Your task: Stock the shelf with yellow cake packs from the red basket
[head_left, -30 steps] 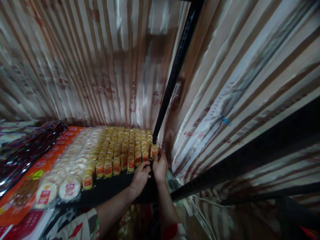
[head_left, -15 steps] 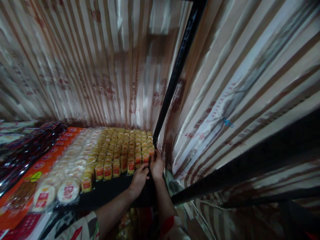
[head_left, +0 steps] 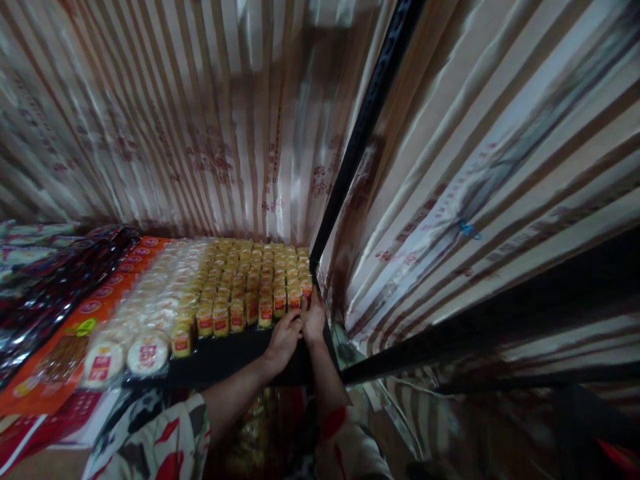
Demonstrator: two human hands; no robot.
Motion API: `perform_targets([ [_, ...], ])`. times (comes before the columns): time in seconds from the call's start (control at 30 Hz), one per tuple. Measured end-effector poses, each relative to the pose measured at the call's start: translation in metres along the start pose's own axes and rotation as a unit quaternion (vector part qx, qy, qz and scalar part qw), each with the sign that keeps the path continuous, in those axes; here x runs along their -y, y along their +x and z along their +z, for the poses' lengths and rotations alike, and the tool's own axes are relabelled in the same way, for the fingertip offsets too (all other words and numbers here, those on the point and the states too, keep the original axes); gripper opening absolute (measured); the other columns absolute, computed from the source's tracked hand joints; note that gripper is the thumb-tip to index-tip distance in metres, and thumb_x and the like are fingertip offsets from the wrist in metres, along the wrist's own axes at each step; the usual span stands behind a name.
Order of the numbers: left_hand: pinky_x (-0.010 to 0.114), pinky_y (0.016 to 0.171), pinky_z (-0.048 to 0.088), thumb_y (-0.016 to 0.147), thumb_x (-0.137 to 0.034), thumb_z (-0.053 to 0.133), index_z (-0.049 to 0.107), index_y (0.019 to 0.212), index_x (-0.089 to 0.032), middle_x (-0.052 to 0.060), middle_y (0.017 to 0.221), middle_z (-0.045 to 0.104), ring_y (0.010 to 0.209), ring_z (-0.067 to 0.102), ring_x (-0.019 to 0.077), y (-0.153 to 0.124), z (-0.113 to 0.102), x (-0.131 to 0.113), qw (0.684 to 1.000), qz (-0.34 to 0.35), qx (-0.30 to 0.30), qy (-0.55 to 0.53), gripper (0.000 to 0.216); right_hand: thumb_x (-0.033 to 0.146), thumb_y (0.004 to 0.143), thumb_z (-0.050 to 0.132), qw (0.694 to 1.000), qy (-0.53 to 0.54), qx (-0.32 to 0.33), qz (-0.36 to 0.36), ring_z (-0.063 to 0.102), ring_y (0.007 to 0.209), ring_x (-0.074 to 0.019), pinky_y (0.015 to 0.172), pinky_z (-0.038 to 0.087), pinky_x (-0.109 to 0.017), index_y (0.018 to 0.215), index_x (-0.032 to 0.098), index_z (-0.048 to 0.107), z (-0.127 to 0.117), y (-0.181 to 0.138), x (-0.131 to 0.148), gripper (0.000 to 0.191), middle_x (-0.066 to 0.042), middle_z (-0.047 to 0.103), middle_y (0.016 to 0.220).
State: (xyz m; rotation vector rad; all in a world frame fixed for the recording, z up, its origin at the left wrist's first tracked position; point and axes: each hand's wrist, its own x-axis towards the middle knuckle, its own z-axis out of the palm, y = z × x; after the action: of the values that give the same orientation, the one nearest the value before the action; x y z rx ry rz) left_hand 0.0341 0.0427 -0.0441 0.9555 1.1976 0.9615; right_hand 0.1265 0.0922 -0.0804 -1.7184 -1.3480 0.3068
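Observation:
Rows of small yellow packets [head_left: 250, 280] with red labels stand packed together on a dark shelf [head_left: 225, 357]. My left hand [head_left: 283, 339] rests at the shelf's front edge, fingers stretched towards the front row near its right end. My right hand [head_left: 313, 319] is beside it, fingers pressed against the rightmost front packet [head_left: 305, 289] next to the black upright post [head_left: 360, 140]. Whether either hand grips a packet is hidden by the fingers and blur.
Round white packets [head_left: 145, 333] with red labels lie left of the yellow ones. Orange packets [head_left: 85, 313] and dark wrapped goods [head_left: 45, 280] fill the far left. Striped shiny sheeting [head_left: 200, 120] hangs behind and to the right. A black shelf rail [head_left: 450, 340] runs at right.
Both hands have moved slightly forward and closer together at the right end of the front row. The view has shifted a little upward and rightward.

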Motion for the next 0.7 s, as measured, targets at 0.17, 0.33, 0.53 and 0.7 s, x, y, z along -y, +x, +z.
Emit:
perform_targets([
  [0.17, 0.021, 0.062, 0.051, 0.077, -0.012, 0.045, 0.06, 0.103, -0.014, 0.009, 0.103, 0.062, 0.083, 0.061, 0.0148, -0.019, -0.009, 0.002, 0.997, 0.029, -0.02, 0.073, 0.03, 0.028, 0.083, 0.033, 1.0, 0.02, 0.012, 0.013, 0.03, 0.126, -0.0238, 0.105, 0.023, -0.038, 0.132, 0.001, 0.034, -0.001, -0.006, 0.004, 0.056, -0.022, 0.037, 0.135],
  [0.33, 0.019, 0.054, 0.048, 0.079, -0.015, 0.04, 0.06, 0.091, -0.015, 0.006, 0.093, 0.065, 0.073, 0.062, 0.0131, -0.054, -0.027, 0.016, 0.993, 0.054, 0.006, 0.106, 0.023, 0.028, 0.083, 0.032, 0.999, 0.045, -0.007, 0.021, 0.032, 0.125, -0.0211, 0.105, 0.023, -0.037, 0.128, 0.003, 0.038, -0.017, -0.036, 0.016, 0.052, -0.02, 0.04, 0.133],
  [0.53, 0.025, 0.079, 0.046, 0.076, -0.014, 0.039, 0.064, 0.08, -0.018, 0.002, 0.083, 0.068, 0.081, 0.061, 0.0145, -0.112, -0.064, 0.043, 0.967, 0.075, 0.037, 0.242, 0.025, 0.036, 0.089, 0.03, 0.992, 0.111, -0.036, 0.038, 0.057, 0.09, -0.015, 0.08, 0.045, -0.028, 0.113, 0.011, 0.048, -0.054, -0.128, 0.038, 0.039, -0.011, 0.062, 0.098],
  [0.7, 0.03, 0.087, 0.042, 0.072, -0.012, 0.04, 0.067, 0.09, -0.015, 0.008, 0.1, 0.067, 0.094, 0.059, 0.0204, -0.131, -0.092, 0.089, 0.944, -0.064, 0.08, 0.312, 0.033, 0.038, 0.087, 0.035, 0.983, 0.092, 0.139, 0.07, 0.058, 0.064, -0.014, 0.064, 0.045, -0.024, 0.079, 0.018, 0.061, -0.042, -0.21, 0.033, 0.034, -0.004, 0.064, 0.07],
])
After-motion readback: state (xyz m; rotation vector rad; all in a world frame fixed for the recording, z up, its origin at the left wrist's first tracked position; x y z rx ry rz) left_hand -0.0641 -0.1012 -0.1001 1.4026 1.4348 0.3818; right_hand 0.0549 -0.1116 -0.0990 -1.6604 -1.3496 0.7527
